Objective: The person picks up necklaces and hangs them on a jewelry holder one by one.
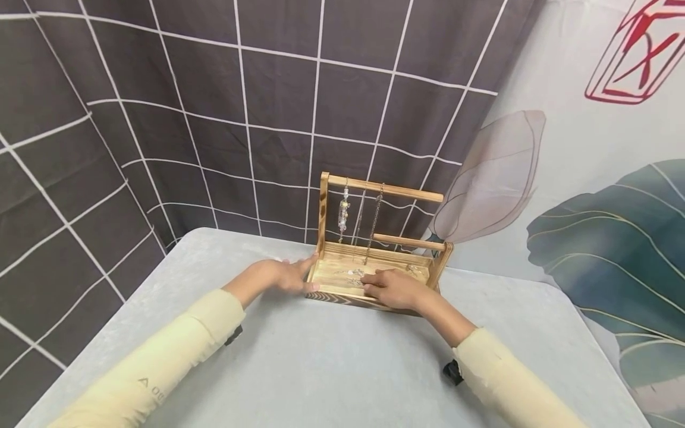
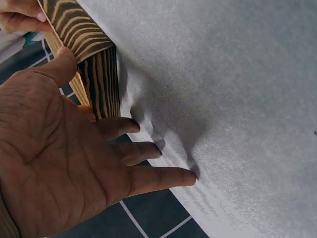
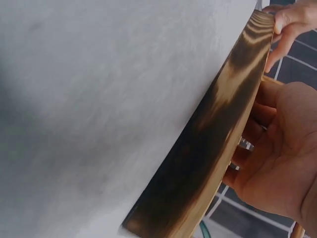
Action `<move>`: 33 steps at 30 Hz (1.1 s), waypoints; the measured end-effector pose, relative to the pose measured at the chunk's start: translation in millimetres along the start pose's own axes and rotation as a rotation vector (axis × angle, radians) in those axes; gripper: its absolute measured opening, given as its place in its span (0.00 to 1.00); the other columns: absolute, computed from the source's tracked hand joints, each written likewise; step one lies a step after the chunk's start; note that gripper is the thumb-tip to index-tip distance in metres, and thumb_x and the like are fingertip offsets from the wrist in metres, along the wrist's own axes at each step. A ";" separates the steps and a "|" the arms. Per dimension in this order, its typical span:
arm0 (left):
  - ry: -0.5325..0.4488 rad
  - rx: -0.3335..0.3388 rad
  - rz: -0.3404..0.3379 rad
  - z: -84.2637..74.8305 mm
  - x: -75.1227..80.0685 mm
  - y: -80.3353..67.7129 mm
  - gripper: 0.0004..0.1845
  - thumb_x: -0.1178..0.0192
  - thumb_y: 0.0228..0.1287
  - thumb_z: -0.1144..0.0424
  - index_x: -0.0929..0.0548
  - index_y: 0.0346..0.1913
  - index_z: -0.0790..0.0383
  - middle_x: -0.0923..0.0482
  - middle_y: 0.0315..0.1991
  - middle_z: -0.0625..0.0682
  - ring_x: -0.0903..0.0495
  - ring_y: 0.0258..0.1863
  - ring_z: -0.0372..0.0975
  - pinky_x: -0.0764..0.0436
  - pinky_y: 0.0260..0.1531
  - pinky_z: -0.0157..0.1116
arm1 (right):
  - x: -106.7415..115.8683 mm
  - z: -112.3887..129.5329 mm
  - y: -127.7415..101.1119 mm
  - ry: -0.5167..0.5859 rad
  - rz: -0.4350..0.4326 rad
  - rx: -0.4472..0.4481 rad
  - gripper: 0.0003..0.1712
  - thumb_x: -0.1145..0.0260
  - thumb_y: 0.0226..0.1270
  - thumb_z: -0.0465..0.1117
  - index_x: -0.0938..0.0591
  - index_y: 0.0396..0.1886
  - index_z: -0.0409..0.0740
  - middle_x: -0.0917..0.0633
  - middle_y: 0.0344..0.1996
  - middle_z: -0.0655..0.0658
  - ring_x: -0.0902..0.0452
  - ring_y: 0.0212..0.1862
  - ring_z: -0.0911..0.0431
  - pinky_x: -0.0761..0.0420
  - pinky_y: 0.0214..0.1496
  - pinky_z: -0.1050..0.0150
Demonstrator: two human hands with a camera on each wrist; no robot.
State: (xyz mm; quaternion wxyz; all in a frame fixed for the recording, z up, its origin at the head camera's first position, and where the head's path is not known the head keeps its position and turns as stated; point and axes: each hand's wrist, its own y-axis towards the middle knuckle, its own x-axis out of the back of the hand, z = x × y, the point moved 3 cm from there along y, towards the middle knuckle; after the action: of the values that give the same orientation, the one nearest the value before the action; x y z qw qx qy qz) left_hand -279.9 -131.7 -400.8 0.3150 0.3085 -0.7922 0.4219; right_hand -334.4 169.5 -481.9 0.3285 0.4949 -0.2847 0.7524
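The burnt-grain wooden jewellery stand with tray base (image 1: 374,279) is steadied on the grey table (image 1: 342,368) by the left hand (image 1: 286,276), fingers straight against its end. The right hand (image 1: 393,288) reaches over the front rim, fingers curled at a small silver jewellery piece (image 1: 354,274) lying just beyond the fingertips; whether it is pinched cannot be told. Picking appears underway; a fine pinch is judged needed next.

This looks like a staged recording corner, not a lived-in room: the hands (image 1: 342,284) work at a small tabletop (image 1: 332,362) under a plain grey cloth, closed in by hung fabric instead of walls. Beyond and to the left of the hands hangs a dark curtain (image 1: 214,107) with a white grid, and to their right a pale backdrop (image 1: 588,196) printed with large leaves. Just in front of the hands stands a wooden rack (image 1: 382,190) with chains.
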 end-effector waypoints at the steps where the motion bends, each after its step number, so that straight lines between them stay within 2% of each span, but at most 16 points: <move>1: 0.001 -0.001 -0.001 0.5 0.4 0.0 0.52 0.47 0.90 0.42 0.66 0.93 0.65 0.62 0.93 0.71 0.59 0.92 0.71 0.60 0.92 0.68 | 1.4 -3.1 -2.4 0.003 -0.007 0.001 0.34 0.49 0.90 0.69 0.15 0.79 0.60 0.16 0.78 0.45 0.26 0.83 0.35 0.27 0.85 0.30; 3: 0.002 -0.005 0.000 1.7 1.2 0.3 0.52 0.47 0.90 0.42 0.66 0.93 0.65 0.63 0.93 0.71 0.59 0.92 0.70 0.61 0.92 0.67 | 6.8 -4.6 -9.3 0.004 -0.015 0.012 0.33 0.47 0.91 0.67 0.14 0.77 0.58 0.14 0.77 0.46 0.24 0.82 0.36 0.26 0.85 0.30; 7: 0.005 -0.027 0.004 3.6 2.1 0.6 0.52 0.48 0.91 0.43 0.66 0.93 0.68 0.65 0.93 0.70 0.60 0.94 0.65 0.62 0.93 0.65 | 23.3 2.8 -27.0 0.017 -0.026 0.038 0.31 0.46 0.92 0.62 0.12 0.74 0.50 0.12 0.73 0.40 0.18 0.77 0.33 0.21 0.80 0.31; 10: 0.007 -0.040 0.007 3.9 2.5 0.8 0.52 0.48 0.91 0.43 0.67 0.92 0.69 0.66 0.93 0.70 0.60 0.94 0.64 0.62 0.93 0.65 | 40.2 20.1 -42.9 0.067 -0.002 0.001 0.28 0.45 0.92 0.55 0.11 0.71 0.44 0.13 0.73 0.36 0.19 0.76 0.31 0.20 0.79 0.31; 13: 0.008 -0.042 0.012 4.2 2.7 0.9 0.52 0.49 0.91 0.42 0.67 0.92 0.68 0.66 0.93 0.70 0.60 0.94 0.64 0.62 0.93 0.64 | 54.0 37.7 -56.5 0.118 0.019 -0.065 0.25 0.43 0.91 0.48 0.11 0.69 0.39 0.14 0.74 0.33 0.22 0.78 0.29 0.24 0.82 0.29; 16: 0.023 -0.051 0.018 4.8 2.8 1.2 0.51 0.50 0.92 0.42 0.67 0.92 0.69 0.67 0.93 0.70 0.60 0.94 0.64 0.62 0.93 0.64 | 57.3 41.8 -61.0 0.109 -0.012 -0.072 0.22 0.42 0.90 0.43 0.10 0.67 0.37 0.13 0.72 0.33 0.20 0.77 0.30 0.21 0.81 0.32; 18: 0.039 -0.052 0.022 5.4 2.7 1.3 0.51 0.51 0.92 0.42 0.67 0.92 0.69 0.67 0.93 0.70 0.60 0.94 0.64 0.62 0.93 0.64 | 58.5 42.7 -61.3 0.090 -0.059 -0.058 0.20 0.39 0.89 0.42 0.08 0.63 0.38 0.10 0.68 0.33 0.14 0.72 0.33 0.15 0.76 0.35; 20: 0.047 -0.051 0.025 5.6 3.1 1.3 0.51 0.51 0.92 0.42 0.68 0.92 0.69 0.67 0.93 0.70 0.60 0.94 0.64 0.62 0.93 0.64 | 59.7 42.2 -60.3 0.089 -0.107 -0.056 0.17 0.37 0.88 0.41 0.06 0.58 0.39 0.07 0.62 0.36 0.07 0.61 0.39 0.09 0.67 0.39; 22: 0.051 -0.048 0.030 5.2 3.8 1.1 0.52 0.50 0.92 0.42 0.68 0.92 0.70 0.67 0.93 0.70 0.60 0.94 0.64 0.61 0.94 0.64 | 61.2 40.9 -59.1 0.105 -0.149 -0.065 0.15 0.34 0.86 0.41 0.04 0.54 0.40 0.04 0.54 0.39 0.06 0.49 0.48 0.06 0.58 0.45; 25: 0.019 -0.031 0.030 3.6 6.3 1.1 0.54 0.49 0.91 0.41 0.68 0.91 0.73 0.70 0.93 0.72 0.65 0.94 0.63 0.61 0.94 0.62 | 61.4 36.0 -55.1 0.128 -0.193 -0.099 0.12 0.30 0.83 0.41 0.04 0.49 0.42 0.02 0.44 0.45 0.11 0.40 0.58 0.07 0.52 0.49; 29: -0.023 0.016 -0.003 -0.5 9.0 3.1 0.59 0.52 0.88 0.35 0.71 0.90 0.75 0.76 0.92 0.73 0.69 0.94 0.62 0.59 0.95 0.58 | 56.6 22.8 -45.1 0.107 -0.242 -0.121 0.09 0.26 0.78 0.45 0.05 0.38 0.47 0.06 0.32 0.52 0.13 0.34 0.60 0.09 0.44 0.55; 33: -0.012 0.055 -0.065 -8.5 5.9 11.0 0.65 0.55 0.83 0.25 0.73 0.90 0.73 0.76 0.92 0.71 0.64 0.93 0.66 0.55 0.94 0.63 | 45.4 3.4 -32.7 0.115 -0.262 -0.157 0.13 0.21 0.73 0.50 0.09 0.27 0.53 0.12 0.23 0.56 0.22 0.26 0.60 0.21 0.31 0.63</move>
State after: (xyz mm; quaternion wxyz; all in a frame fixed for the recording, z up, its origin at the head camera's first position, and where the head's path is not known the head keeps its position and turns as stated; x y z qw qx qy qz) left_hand -289.8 -120.7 -397.8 0.3153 0.3451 -0.7718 0.4311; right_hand -320.6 196.9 -435.1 0.4773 0.4567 -0.2563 0.7056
